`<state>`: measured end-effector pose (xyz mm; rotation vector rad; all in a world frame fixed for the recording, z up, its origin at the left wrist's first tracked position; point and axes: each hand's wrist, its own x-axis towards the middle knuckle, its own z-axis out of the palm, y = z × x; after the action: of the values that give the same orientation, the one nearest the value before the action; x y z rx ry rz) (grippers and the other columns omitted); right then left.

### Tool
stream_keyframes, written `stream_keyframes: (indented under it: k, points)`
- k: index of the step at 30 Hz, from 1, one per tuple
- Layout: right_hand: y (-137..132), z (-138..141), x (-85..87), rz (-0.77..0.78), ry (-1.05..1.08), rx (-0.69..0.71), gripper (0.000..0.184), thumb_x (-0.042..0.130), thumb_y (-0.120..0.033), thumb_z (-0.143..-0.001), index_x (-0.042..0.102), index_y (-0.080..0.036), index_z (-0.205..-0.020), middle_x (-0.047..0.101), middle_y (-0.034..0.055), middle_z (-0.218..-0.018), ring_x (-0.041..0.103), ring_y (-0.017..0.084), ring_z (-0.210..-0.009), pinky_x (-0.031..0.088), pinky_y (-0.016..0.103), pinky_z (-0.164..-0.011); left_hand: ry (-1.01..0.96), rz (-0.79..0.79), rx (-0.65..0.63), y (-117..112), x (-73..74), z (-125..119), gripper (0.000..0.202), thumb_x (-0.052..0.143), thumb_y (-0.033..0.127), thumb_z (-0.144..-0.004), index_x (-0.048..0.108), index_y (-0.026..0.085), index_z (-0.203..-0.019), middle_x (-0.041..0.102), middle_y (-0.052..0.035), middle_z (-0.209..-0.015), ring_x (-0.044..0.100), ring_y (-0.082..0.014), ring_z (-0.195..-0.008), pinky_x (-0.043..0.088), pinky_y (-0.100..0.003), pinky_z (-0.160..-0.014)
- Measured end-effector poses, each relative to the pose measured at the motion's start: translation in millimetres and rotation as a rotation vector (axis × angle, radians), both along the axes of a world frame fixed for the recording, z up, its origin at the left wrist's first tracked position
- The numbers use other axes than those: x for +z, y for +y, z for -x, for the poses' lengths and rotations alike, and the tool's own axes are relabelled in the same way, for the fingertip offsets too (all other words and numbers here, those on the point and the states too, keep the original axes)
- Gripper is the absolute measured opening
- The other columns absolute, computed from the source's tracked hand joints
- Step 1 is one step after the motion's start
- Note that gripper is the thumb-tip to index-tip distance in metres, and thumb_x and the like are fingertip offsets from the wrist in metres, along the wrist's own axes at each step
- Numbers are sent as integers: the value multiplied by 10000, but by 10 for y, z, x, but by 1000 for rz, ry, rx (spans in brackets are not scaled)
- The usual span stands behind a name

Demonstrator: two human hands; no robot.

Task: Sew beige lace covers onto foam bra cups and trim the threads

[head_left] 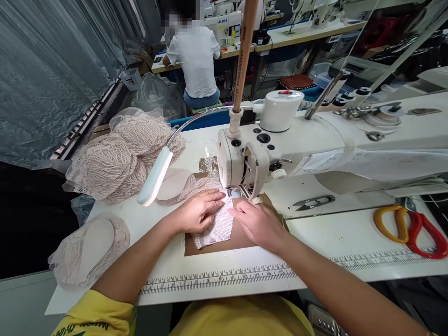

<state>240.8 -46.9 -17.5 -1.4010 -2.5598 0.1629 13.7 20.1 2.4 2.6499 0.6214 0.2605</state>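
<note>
A piece of pale pink lace fabric lies under the needle area of a white sewing machine, on a brown board. My left hand rests on the lace left of the presser foot, fingers stretched out toward it. At the lace's right edge is my right hand, its fingers curled and thumb and forefinger closed on the edge; the exact grip is partly hidden. Beige rounded cup pieces lie to the left of the lace, joined to or touching it.
Stacked lace pieces and another lace-edged cup sit at left. A lamp hangs over the table. Thread snips and red-and-yellow-handled scissors lie at right. A ruler strip runs along the front edge. Another person sits behind.
</note>
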Motion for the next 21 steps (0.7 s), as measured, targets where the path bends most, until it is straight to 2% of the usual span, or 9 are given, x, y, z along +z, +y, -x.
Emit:
stream_keyframes:
  k: [3,5,7,12,14,16,18,21]
  points:
    - [-37,-38,2,37,44,100,269,453,-75,-831,637,-193,-988,555,30,-825,438,161,-747,309,285,-652,-20,104,9,-71,134,-22,255,532,233,-861,646,154,-1074,592,-113,-1254,512,-243,-1214,442,-373,-1031]
    - [-56,-49,5,55,64,134,254,455,-64,-817,631,-182,-957,553,35,-829,430,162,-756,314,285,-661,-47,120,41,-109,165,-77,235,492,250,-903,635,151,-1061,637,-109,-1128,582,-206,-1081,495,-325,-935]
    - [-68,-53,6,71,76,163,245,457,-62,-808,631,-173,-939,553,39,-822,423,163,-751,317,286,-663,-67,67,55,-124,126,-148,252,451,243,-930,618,135,-1084,646,-113,-1058,602,-190,-985,509,-309,-861]
    - [-73,-65,1,65,159,226,290,455,-75,-823,654,-201,-992,581,40,-818,456,165,-760,337,288,-680,-13,-204,42,-106,-112,-232,286,423,267,-955,618,140,-1123,646,-107,-1041,575,-206,-886,480,-354,-791]
    - [-56,-68,3,49,206,192,283,437,-93,-852,664,-191,-989,591,40,-797,475,157,-738,347,279,-665,17,-255,34,-102,-176,-211,289,420,265,-958,617,145,-1132,644,-107,-1048,564,-203,-872,472,-351,-781]
    - [-28,-63,9,19,224,86,298,407,-105,-881,660,-164,-1028,604,45,-796,487,148,-711,355,270,-644,39,-280,5,-98,-212,-177,290,421,245,-956,607,141,-1152,633,-116,-1126,558,-206,-898,467,-352,-801]
    - [4,-50,15,-24,184,-18,316,391,-105,-895,654,-152,-1063,611,45,-812,483,142,-681,352,271,-626,50,-287,-31,-89,-234,-145,304,416,219,-953,582,140,-1195,601,-125,-1235,554,-213,-943,463,-359,-828]
    - [34,-28,19,-83,63,-51,313,407,-94,-885,669,-173,-1037,592,34,-795,453,139,-641,323,279,-595,32,-269,-55,-66,-250,-119,335,403,212,-956,542,147,-1254,576,-128,-1295,551,-218,-1009,459,-366,-857]
